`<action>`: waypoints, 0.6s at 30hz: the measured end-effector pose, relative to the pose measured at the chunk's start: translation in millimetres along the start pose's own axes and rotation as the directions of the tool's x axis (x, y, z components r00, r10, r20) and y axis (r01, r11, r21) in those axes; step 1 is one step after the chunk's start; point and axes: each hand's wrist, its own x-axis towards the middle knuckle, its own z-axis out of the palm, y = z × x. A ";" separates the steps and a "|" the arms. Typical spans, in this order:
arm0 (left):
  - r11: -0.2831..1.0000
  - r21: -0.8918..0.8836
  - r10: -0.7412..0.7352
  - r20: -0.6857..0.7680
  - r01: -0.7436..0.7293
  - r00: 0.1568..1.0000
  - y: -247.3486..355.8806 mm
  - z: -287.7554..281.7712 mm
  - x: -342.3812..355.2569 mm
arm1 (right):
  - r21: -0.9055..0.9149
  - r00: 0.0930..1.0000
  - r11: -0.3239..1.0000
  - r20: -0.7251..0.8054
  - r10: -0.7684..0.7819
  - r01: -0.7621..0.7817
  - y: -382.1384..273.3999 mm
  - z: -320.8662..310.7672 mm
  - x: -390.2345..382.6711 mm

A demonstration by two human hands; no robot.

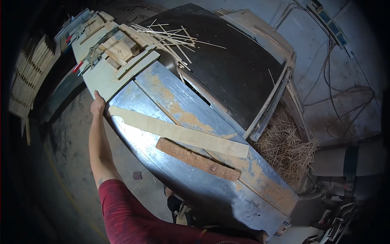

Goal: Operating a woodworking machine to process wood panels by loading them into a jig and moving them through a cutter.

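Note:
My left hand (98,105) grips the near corner of a pale flat board (106,84). Its thumb lies along the board's edge, while the other fingers are mostly hidden. Beside that hand, a long pale wooden strip (178,132) lies slantwise across a shiny metal machine table (142,150). A shorter piece of rough, bark-brown wood (197,159) rests just on the near side of it. At the bottom edge, a small part of what looks like my right hand (263,236) shows by the table's end; its fingers cannot be made out.
Clamps with red handles (78,66) and wooden blocks (118,51) sit on the pale board. Thin sticks (174,38) lie scattered over a dark panel (227,61). Offcuts (284,150) heap beyond the table. Stacked slats (30,73) stand at far left. Sawdust (178,107) coats the metal.

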 end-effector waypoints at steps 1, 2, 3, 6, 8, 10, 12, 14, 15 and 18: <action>1.000 0.001 0.010 -0.001 -0.010 1.000 -3.8 -1.9 3.7 | 0.002 1.000 1.000 0.005 0.011 -0.011 -0.4 3.7 0.2; 1.000 0.017 0.009 0.000 -0.009 1.000 -8.8 -6.3 8.3 | 0.001 1.000 1.000 0.014 0.010 -0.010 -1.3 8.2 0.2; 0.999 0.034 0.005 0.004 -0.005 1.000 -14.5 -7.1 11.4 | -0.002 1.000 1.000 0.021 0.016 -0.016 0.7 9.4 -0.3; 1.000 0.029 0.004 0.039 -0.005 0.999 -17.9 0.0 17.5 | 0.008 0.999 0.999 0.015 0.048 -0.048 10.0 8.0 -4.7; 0.999 0.043 0.002 0.064 -0.005 0.998 -18.2 17.9 21.0 | 0.014 0.997 0.997 -0.007 0.073 -0.073 21.1 2.0 -9.0; 0.995 0.100 0.000 0.074 -0.008 0.997 -17.8 38.7 33.7 | 0.042 0.993 0.993 -0.028 0.111 -0.110 36.1 -1.8 -13.9; 0.956 0.140 0.254 0.039 -0.257 0.966 -18.2 13.2 83.2 | 0.097 0.989 0.984 0.014 0.149 -0.149 53.1 20.0 -20.5; 0.947 0.112 0.288 0.116 -0.301 0.951 3.4 11.6 90.4 | 0.157 0.980 0.968 -0.009 0.201 -0.197 75.2 35.8 -25.8; 0.945 0.098 0.300 0.128 -0.313 0.945 1.2 41.7 63.4 | 0.139 0.975 0.969 -0.055 0.214 -0.205 74.4 32.3 -20.3; 0.921 -0.021 0.389 0.152 -0.390 0.909 4.9 105.9 -60.4 | -0.180 0.913 0.896 -0.119 0.391 -0.407 40.7 1.5 -1.2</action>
